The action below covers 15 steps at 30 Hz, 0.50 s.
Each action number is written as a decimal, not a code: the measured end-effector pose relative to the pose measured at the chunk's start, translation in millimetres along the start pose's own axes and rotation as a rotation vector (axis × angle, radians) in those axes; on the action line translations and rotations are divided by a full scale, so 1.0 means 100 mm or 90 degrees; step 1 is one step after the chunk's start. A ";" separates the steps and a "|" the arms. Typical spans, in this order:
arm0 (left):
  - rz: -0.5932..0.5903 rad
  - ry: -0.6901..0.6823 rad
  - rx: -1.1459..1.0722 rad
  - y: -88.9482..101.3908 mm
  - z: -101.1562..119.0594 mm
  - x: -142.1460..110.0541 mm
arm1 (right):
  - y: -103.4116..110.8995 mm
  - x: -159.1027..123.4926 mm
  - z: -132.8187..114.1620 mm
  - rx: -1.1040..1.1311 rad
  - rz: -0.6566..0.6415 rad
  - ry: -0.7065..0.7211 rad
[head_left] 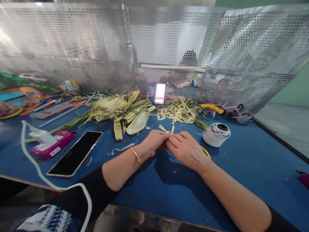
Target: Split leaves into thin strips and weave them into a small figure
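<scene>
My left hand (154, 141) and my right hand (185, 149) meet over the blue table (253, 167), fingertips pressed together in a pinch. What they pinch is hidden between the fingers. A gold bangle (135, 155) sits on my left wrist. A yellow ring-shaped object (205, 150) peeks out from under my right hand. Small pale leaf strips (166, 129) lie just beyond the fingers. A spool of white thread (216, 134) stands right of my right hand.
A pile of green and pale leaves (125, 111) and shredded strips (180, 111) lies behind. A black phone (76, 153), a pink box (54, 144) and a white cable (31, 154) lie left. Perforated metal screen (241, 54) walls the back; people sit behind it.
</scene>
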State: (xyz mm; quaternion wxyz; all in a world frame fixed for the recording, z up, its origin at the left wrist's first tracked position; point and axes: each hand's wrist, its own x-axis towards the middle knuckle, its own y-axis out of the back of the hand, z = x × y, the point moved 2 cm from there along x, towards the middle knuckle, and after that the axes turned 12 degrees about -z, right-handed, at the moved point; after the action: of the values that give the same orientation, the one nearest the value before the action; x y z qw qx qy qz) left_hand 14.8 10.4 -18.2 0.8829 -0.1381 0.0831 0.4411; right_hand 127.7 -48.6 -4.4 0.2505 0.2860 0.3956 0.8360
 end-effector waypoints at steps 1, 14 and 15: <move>0.004 -0.003 0.005 0.00 0.00 0.00 | 0.00 0.00 0.00 -0.001 0.005 -0.004; 0.018 -0.026 -0.026 0.01 -0.05 0.04 | -0.02 -0.01 -0.03 0.012 0.065 -0.126; 0.025 -0.037 -0.026 0.02 -0.05 0.04 | -0.01 -0.01 -0.05 0.023 0.080 -0.118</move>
State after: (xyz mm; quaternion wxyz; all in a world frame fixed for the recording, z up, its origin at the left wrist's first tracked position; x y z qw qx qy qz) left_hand 16.0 13.3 -24.0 0.8731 -0.1419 0.0514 0.4636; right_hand 125.2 -50.9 -7.9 0.2282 0.3909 0.3671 0.8126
